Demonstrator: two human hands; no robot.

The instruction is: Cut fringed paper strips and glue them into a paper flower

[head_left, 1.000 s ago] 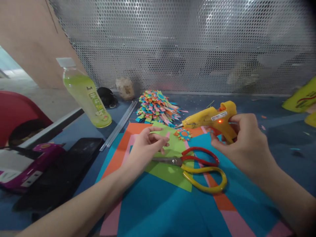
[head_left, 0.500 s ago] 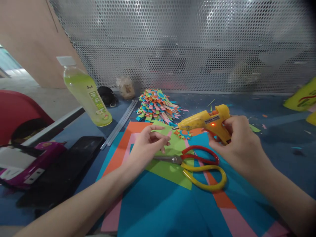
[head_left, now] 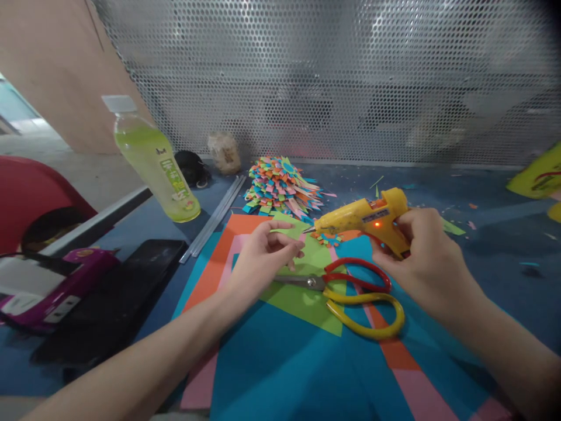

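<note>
My right hand [head_left: 421, 251] grips a yellow hot glue gun [head_left: 346, 216] by its handle. An orange light glows on the gun, and its metal nozzle points left, close to the fingertips of my left hand [head_left: 272, 248]. The left fingers are curled toward the thumb in a pinch; a pinkish sliver shows near the tips, too small to make out. Under that hand lies green paper [head_left: 302, 316], with scissors [head_left: 359, 298] on it, one handle red and one yellow, their blades partly hidden by my left hand. A small fringed paper flower [head_left: 328, 240] rests below the nozzle.
Behind the hands stands a heap of fringed coloured paper pieces [head_left: 280, 184]. Blue paper sheets [head_left: 280, 362] cover the near table. On the left are clear glue sticks [head_left: 213, 219], a drink bottle [head_left: 153, 164], a black phone [head_left: 118, 298] and a purple power strip [head_left: 79, 286]. Perforated metal [head_left: 307, 76] rises behind.
The view has shifted very slightly. The glue gun's nozzle is a touch further left and lower, near the left fingertips. Both hands keep almost the same pose.
</note>
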